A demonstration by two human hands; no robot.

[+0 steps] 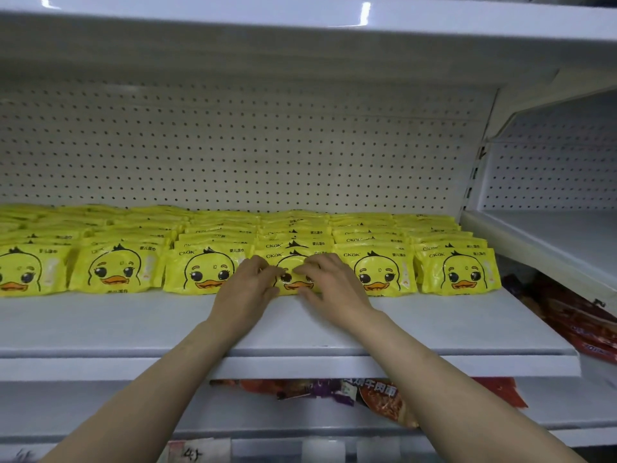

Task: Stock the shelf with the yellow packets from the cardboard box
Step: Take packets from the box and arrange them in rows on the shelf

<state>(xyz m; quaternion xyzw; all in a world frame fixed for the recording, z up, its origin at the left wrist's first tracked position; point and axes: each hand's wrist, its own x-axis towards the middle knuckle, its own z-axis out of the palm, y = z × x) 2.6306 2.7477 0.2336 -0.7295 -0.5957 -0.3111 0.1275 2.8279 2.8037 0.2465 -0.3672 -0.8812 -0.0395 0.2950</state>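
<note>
Two hands were on one front yellow packet, which stood on the shelf in the fourth column from the left of the visible rows. Left hand: fingers curled over the packet's upper left part, thumb low at its left edge. Right hand: fingers curled across its upper right part, thumb spread down near its lower edge. Both hands gripped it, fingertips nearly meeting over the printed duck face. Both forearms were bare and reached up across the front lip of the shelf.

Left of the held packet: three more front packets, the nearest one just beside it and touching the left hand. Right of the held packet: two front packets, the nearer one just beside it, the farther one at the end of the row. Behind each front packet, further yellow packets were filed in columns running back to the white pegboard back panel. In front of the held packet the shelf surface was bare white.

Below the held packet, on a lower shelf: red and orange packaged goods. Lower right of it: dark red packages. Right of it: a neighbouring white shelf bay.

Cardboard box: not in view.
</note>
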